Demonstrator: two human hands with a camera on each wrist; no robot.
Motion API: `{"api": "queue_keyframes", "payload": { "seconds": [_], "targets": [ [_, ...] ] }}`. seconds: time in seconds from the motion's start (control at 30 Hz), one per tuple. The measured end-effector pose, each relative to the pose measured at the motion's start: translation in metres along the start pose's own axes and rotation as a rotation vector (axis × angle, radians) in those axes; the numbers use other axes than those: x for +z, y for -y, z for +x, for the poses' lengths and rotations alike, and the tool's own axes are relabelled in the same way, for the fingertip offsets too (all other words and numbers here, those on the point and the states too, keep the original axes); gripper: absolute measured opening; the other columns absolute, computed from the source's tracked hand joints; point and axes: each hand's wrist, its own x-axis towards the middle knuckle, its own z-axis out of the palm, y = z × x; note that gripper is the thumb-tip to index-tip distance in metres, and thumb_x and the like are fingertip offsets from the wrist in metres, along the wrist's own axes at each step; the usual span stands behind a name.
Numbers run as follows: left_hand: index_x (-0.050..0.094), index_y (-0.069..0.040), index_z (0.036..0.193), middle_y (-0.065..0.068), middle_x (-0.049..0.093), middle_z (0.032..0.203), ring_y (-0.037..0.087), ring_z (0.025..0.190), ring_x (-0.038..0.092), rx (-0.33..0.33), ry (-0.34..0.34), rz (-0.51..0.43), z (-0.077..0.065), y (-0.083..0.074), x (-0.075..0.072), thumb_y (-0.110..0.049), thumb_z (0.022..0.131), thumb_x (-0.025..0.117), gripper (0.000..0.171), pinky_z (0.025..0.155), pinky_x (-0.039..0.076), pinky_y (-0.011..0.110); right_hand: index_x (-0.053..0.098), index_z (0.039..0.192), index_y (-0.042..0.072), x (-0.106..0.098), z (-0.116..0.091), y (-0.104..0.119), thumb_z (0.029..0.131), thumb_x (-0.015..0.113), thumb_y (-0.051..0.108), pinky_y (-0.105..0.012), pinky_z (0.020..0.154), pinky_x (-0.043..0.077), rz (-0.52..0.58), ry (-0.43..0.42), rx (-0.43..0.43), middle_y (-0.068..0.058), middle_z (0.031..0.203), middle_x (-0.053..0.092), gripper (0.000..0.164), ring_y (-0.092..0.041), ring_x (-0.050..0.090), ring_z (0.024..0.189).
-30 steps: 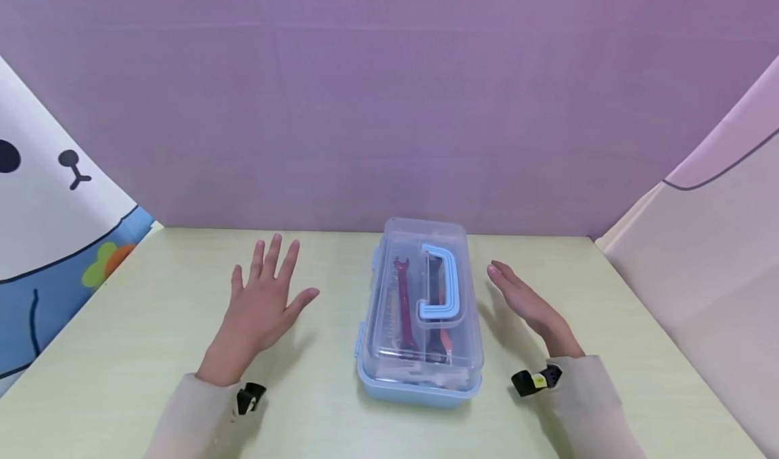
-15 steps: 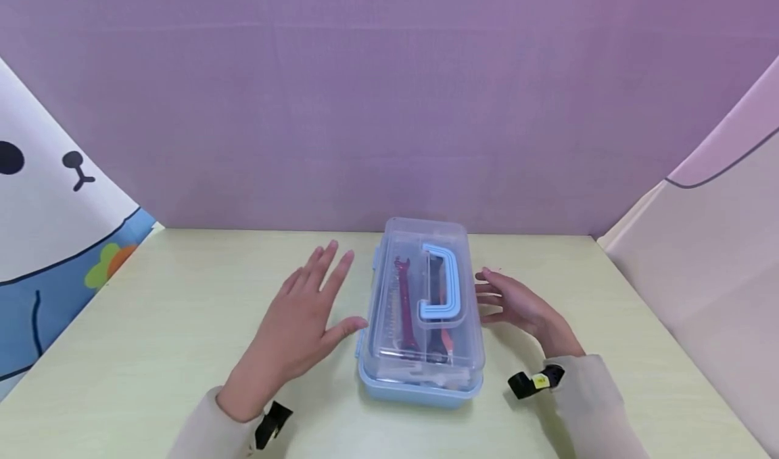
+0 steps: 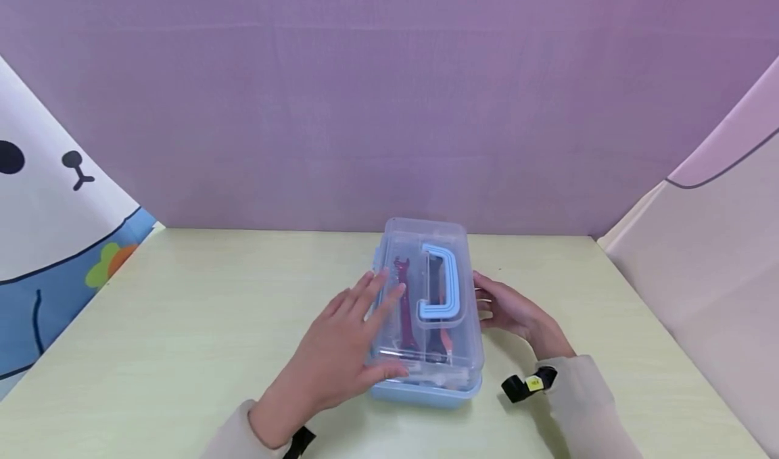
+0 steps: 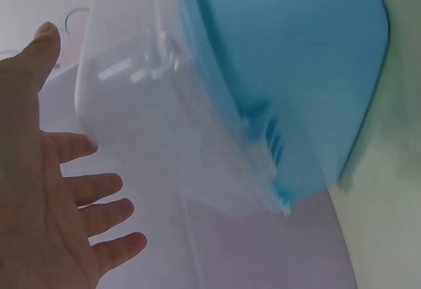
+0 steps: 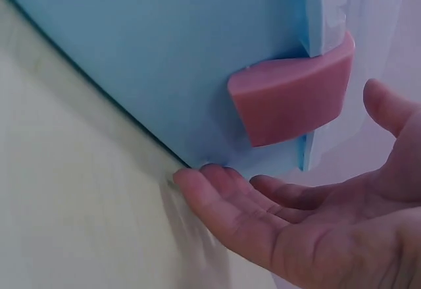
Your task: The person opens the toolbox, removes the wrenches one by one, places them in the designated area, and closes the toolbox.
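A plastic box with a clear lid [image 3: 460, 351] and a light blue base [image 3: 426, 396] stands on the table, its lid down. Through the lid show a dark red wrench [image 3: 406, 313] and other items too obscured to name. My left hand [image 3: 337, 351] has its fingers spread at the box's left side, overlapping the lid in the head view; contact is unclear. Beside the box's right wall is my right hand [image 3: 517, 308], fingers loosely bent below a pink latch [image 5: 294, 95]. Its fingertips are close to the base's lower edge, and whether they touch it is unclear.
A blue carrying handle [image 3: 452, 283] lies folded on the lid. The pale table [image 3: 152, 337] meets a purple cloth backdrop [image 3: 389, 101] behind. Printed cloth [image 3: 49, 243] hangs at the left and a pale cloth [image 3: 718, 263] at the right.
My left hand has moved right from the bare table to the box's left side. My right hand has drawn closer to the right wall, its fingers bending. The box stays in place.
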Motion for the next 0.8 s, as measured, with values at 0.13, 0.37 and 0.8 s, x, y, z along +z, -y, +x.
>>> {"api": "queue_keyframes", "payload": {
  "seconds": [0.13, 0.37, 0.8],
  "targets": [
    [0.028, -0.016, 0.15, 0.013, 0.028, 0.156, 0.032, 0.142, 0.03, 0.039, 0.024, -0.004, 0.002, -0.01, 0.006, -0.07, 0.08, 0.054, 0.092, 0.11, 0.042, 0.048, 0.058, 0.105, 0.023, 0.001, 0.001, -0.001, 0.102, 0.036, 0.046, -0.033, 0.08, 0.054, 0.038, 0.003, 0.007, 0.005, 0.098, 0.064, 0.032, -0.011, 0.061, 0.09],
    [0.029, -0.017, 0.151, 0.01, 0.023, 0.158, 0.029, 0.144, 0.027, 0.054, 0.115, 0.034, 0.007, -0.022, 0.012, -0.073, 0.079, 0.05, 0.093, 0.113, 0.038, 0.047, 0.062, 0.098, 0.021, 0.0, 0.006, -0.009, 0.103, 0.037, 0.04, -0.028, 0.078, 0.056, 0.115, 0.04, 0.002, 0.006, 0.093, 0.064, 0.032, -0.009, 0.058, 0.083],
    [0.029, -0.02, 0.15, 0.004, 0.029, 0.157, 0.026, 0.141, 0.033, 0.091, 0.19, 0.167, 0.021, -0.034, 0.02, -0.073, 0.074, 0.059, 0.097, 0.113, 0.038, 0.046, 0.068, 0.1, 0.017, -0.005, 0.011, -0.02, 0.103, 0.039, 0.033, -0.03, 0.082, 0.06, 0.152, 0.114, 0.012, 0.001, 0.097, 0.072, 0.033, -0.015, 0.068, 0.091]
  ]
}}
